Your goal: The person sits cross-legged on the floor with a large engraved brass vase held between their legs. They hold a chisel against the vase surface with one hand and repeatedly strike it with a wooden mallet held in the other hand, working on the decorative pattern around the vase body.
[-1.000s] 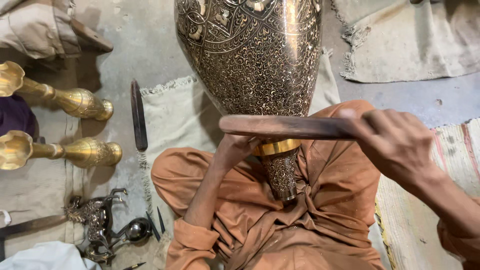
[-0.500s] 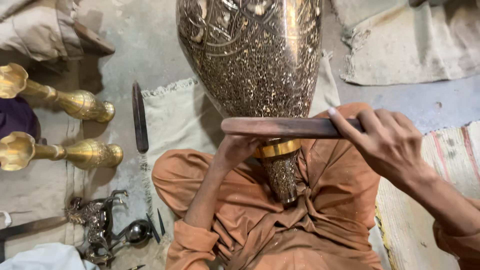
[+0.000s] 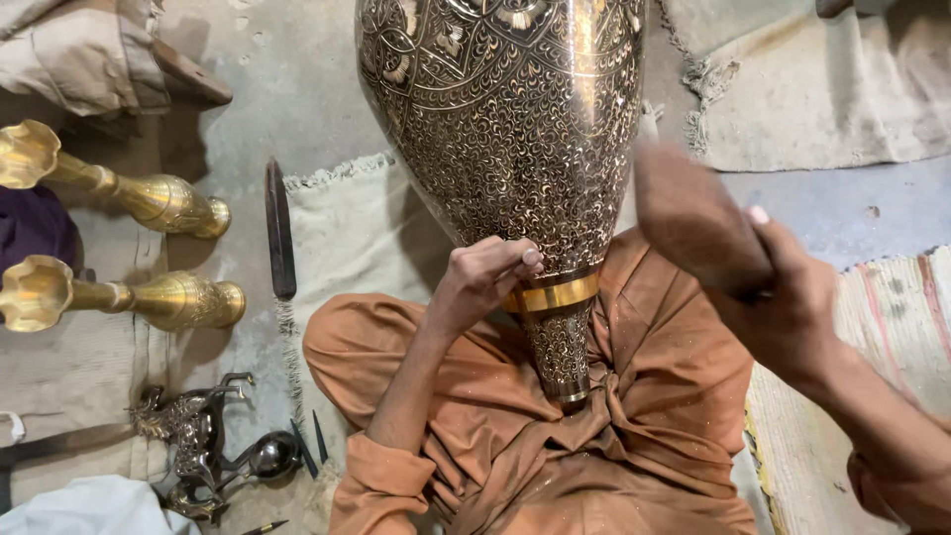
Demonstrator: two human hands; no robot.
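Two golden trumpet-mouthed brass vases [image 3: 129,193] lay on floor at far left; small dark metal horse figurine [image 3: 188,441] below them. Dark pointed wooden tool [image 3: 280,233] lay beside cloth. Left hand [image 3: 480,282], fingers pinched together, pressed against narrow lower body of large engraved brass vase [image 3: 505,129], which rested across lap. Right hand [image 3: 788,312] gripped blurred brown wooden mallet [image 3: 693,223], raised just right of vase.

A large engraved brass vase [image 3: 505,129] lies tilted, neck resting in the lap of the orange clothing [image 3: 634,436]. A brown wooden mallet [image 3: 693,223], motion-blurred, hangs just right of the vase's shoulder.
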